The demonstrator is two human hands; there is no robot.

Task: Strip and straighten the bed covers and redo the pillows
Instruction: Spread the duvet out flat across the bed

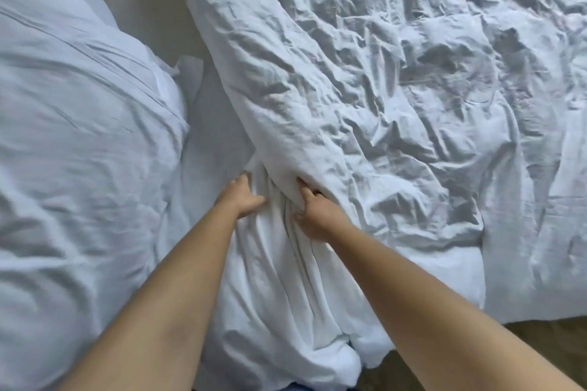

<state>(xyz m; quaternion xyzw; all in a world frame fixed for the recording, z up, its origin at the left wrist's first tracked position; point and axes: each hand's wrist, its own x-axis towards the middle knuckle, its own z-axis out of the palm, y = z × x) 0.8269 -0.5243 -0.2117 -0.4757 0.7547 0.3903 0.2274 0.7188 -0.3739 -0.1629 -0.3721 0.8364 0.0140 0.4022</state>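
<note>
Below me lies a bed dressed all in white, seen from above as I lean over it. Both my bare forearms reach forward to the middle of the scene. My left hand [244, 197] has its fingers tucked into the bunched white sheet [279, 289], gripping a fold of it. My right hand [314, 213] sits just beside the left, its fingers curled around the edge of the duvet [397, 89], pinching the cloth where it meets the sheet. That duvet is heavily crumpled and spreads across the whole right side and the top of the view. On the left, a large white pillow [79, 136] lies near the duvet, with a strip of bare sheet between them. At the lower right corner, past the edge of the bedding, a patch of brown floor [540, 336] shows.
</note>
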